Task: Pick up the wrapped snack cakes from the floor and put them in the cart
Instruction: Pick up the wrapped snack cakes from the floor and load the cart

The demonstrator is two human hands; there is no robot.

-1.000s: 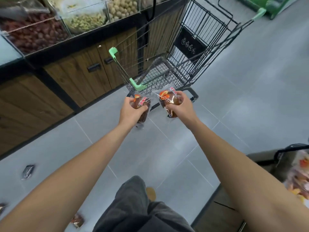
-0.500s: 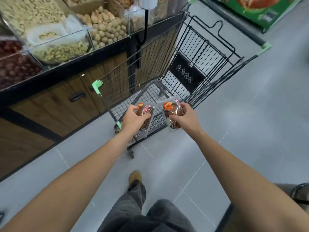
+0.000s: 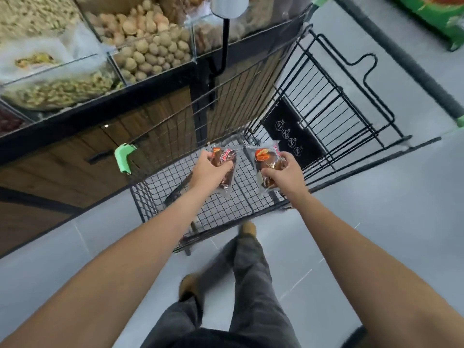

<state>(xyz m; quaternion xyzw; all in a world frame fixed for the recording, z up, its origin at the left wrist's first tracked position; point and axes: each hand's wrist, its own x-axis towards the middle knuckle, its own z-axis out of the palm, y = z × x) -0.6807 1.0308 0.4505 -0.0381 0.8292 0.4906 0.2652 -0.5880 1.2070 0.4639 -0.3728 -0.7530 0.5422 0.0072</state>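
Observation:
A black wire shopping cart with green corner caps stands in front of me beside a display counter. Both my arms reach over its near rim. My left hand grips one wrapped snack cake, a brown cake in clear plastic with a red and orange label. My right hand grips a second wrapped snack cake of the same kind. Both cakes hang above the cart's mesh floor, side by side and a little apart. I see nothing lying in the basket.
A counter with wooden doors and clear bins of nuts runs along the cart's left side. Grey tiled floor lies to the right. A green display stands at the top right. My legs and brown shoes are just behind the cart.
I have stepped up to the cart. Both hands moved forward from in front of its near rim to over the inside of the basket, still holding the cakes.

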